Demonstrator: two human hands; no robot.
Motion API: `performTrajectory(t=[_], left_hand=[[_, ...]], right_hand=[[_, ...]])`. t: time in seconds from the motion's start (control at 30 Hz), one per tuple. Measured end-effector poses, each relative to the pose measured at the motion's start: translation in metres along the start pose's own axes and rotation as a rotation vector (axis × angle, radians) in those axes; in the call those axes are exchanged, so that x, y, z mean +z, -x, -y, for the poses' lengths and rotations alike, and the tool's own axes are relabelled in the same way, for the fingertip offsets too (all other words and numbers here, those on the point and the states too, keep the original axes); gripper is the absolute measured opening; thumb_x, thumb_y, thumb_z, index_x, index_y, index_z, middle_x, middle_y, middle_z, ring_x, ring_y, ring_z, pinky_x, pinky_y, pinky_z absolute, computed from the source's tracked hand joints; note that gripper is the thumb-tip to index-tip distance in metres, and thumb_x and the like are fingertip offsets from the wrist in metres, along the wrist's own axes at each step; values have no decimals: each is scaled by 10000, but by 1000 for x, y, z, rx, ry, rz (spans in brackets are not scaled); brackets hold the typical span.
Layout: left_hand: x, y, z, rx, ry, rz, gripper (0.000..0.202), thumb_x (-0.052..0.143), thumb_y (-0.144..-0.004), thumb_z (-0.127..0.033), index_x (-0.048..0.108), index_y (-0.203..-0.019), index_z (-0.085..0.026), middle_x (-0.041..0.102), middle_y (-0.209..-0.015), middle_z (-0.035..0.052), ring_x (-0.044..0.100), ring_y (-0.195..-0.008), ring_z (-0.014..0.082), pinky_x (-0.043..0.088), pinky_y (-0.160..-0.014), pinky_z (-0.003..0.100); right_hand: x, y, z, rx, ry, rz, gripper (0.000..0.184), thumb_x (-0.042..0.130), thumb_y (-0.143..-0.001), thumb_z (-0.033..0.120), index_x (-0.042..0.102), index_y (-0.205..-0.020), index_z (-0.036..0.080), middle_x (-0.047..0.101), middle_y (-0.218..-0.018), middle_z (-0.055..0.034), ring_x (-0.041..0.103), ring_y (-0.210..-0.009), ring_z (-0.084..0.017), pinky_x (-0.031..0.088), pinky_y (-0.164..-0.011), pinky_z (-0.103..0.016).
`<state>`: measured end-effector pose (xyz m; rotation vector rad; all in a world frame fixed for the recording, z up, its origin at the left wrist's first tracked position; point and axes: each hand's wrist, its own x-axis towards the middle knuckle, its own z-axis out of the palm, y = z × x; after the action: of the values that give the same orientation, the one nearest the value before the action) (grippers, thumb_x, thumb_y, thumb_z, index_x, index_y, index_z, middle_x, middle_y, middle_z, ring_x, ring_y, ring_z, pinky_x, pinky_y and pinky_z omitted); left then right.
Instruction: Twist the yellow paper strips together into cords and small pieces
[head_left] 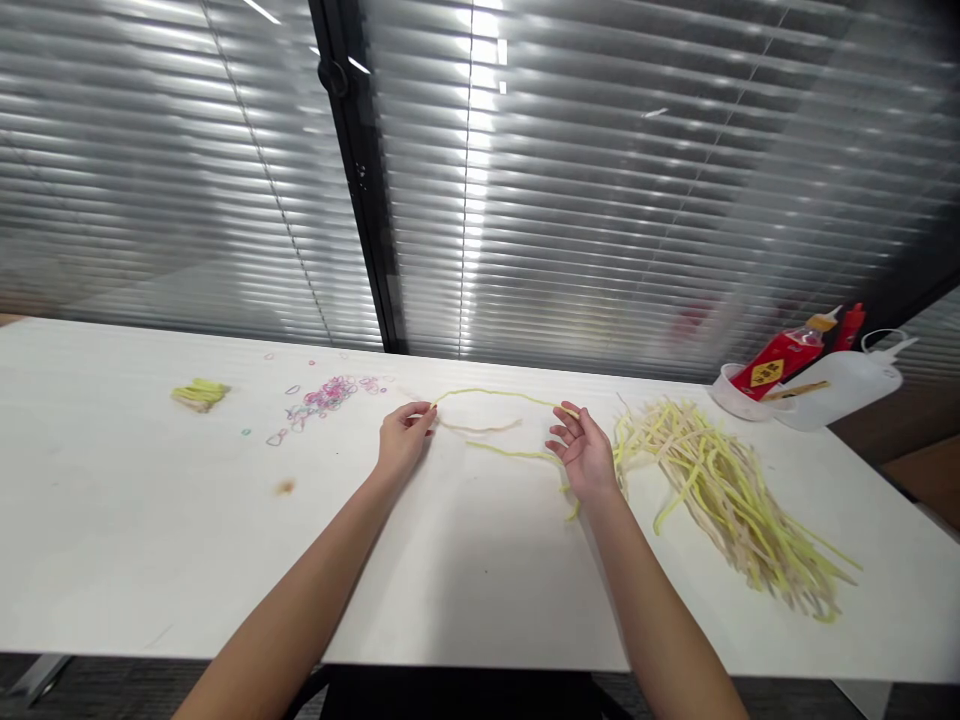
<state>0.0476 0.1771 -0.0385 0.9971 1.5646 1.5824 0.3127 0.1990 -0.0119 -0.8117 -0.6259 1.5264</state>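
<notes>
My left hand (407, 438) pinches one end of a yellow yarn strand (495, 391) between thumb and fingertips. The strand arches just above the white table to my right hand (583, 455), which is turned palm inward and grips the other end near its thumb and forefinger. Under that arch lies a cream strand (484, 429), its left end close to my left fingers. Another yellow strand (510, 453) lies on the table and passes behind my right hand. A large loose pile of yellow and cream strands (720, 490) spreads out to the right of that hand.
Small coloured rubber bands (328, 397) lie scattered left of my left hand. Farther left sits a small yellow and cream bundle (201, 393). At the back right are a clear bowl (726, 398), a red bottle (784, 360) and a white squeeze bottle (844, 388).
</notes>
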Motion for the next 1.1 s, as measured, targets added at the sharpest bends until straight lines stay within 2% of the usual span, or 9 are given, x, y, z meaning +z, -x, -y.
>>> performTrajectory(t=[0.2, 0.37, 0.53, 0.63, 0.7, 1.1], left_hand=[[4, 6, -7, -83, 143, 55, 404, 767, -571, -404, 683, -842, -117, 659, -881, 78, 601, -763, 149, 500, -734, 274], [12, 16, -13, -267, 330, 185, 337, 809, -534, -287, 679, -798, -123, 671, -859, 61, 615, -699, 112, 513, -734, 243], [18, 30, -20, -427, 363, 431, 272, 793, -583, -225, 678, -797, -103, 657, -723, 55, 618, -653, 108, 525, -683, 212], [21, 38, -21, -461, 348, 573, 238, 780, -612, -220, 676, -792, -103, 660, -725, 64, 628, -672, 119, 527, -681, 213], [22, 41, -20, -467, 350, 626, 224, 776, -621, -220, 674, -784, -104, 662, -723, 65, 633, -676, 126, 529, -684, 221], [27, 48, -16, -507, 367, 679, 214, 776, -625, -210, 683, -785, -103, 674, -772, 74, 635, -683, 123, 530, -714, 235]], right_hand=[[1, 2, -3, 4, 102, 70, 386, 743, -636, 319, 657, -996, 210, 650, -1026, -52, 594, -702, -123, 526, -557, -255], [4, 6, -14, 96, 235, 210, 436, 767, -615, 297, 650, -1030, 233, 665, -980, -56, 600, -712, -134, 519, -587, -269], [10, 16, -28, 175, 316, 359, 322, 776, -606, 278, 683, -903, 194, 668, -904, -60, 593, -711, -135, 513, -645, -294], [15, 21, -35, 176, 343, 393, 237, 769, -615, 282, 689, -815, 182, 652, -824, -40, 581, -715, -136, 503, -653, -293], [17, 24, -37, 174, 356, 401, 223, 767, -617, 288, 691, -797, 181, 630, -752, -21, 564, -690, -126, 494, -643, -282], [24, 32, -37, 133, 401, 393, 263, 769, -611, 292, 625, -795, 170, 622, -691, -1, 555, -642, -107, 459, -599, -236]])
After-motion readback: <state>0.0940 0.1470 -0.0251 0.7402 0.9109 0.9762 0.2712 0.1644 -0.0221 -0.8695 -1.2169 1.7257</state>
